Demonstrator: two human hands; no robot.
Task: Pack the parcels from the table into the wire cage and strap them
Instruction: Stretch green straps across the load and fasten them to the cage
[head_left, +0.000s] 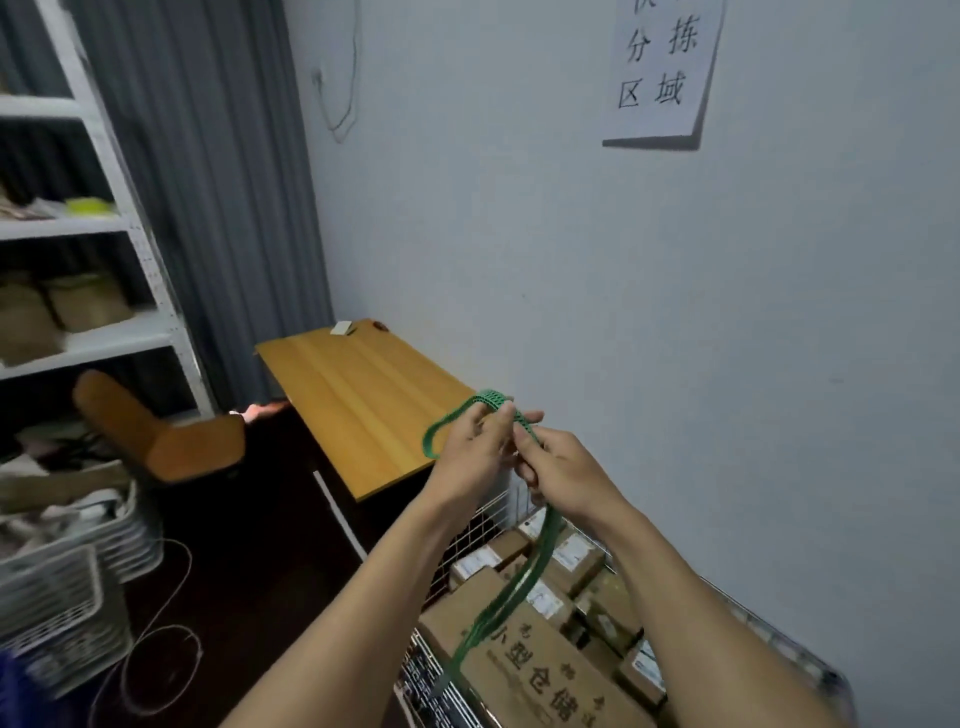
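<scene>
together the left hand (470, 449) and right hand (569, 475) clench their fingers round one green strap (525, 584) above one wire cage (483, 519) holding several parcels (545, 675).

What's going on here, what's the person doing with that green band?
A person is holding a green strap in both hands. The left hand and right hand grip it near its looped upper end, and the rest trails down to the wire cage. The cage is packed with cardboard parcels. No parcels show on the wooden table, so packing looks done and strapping seems to be starting.
</scene>
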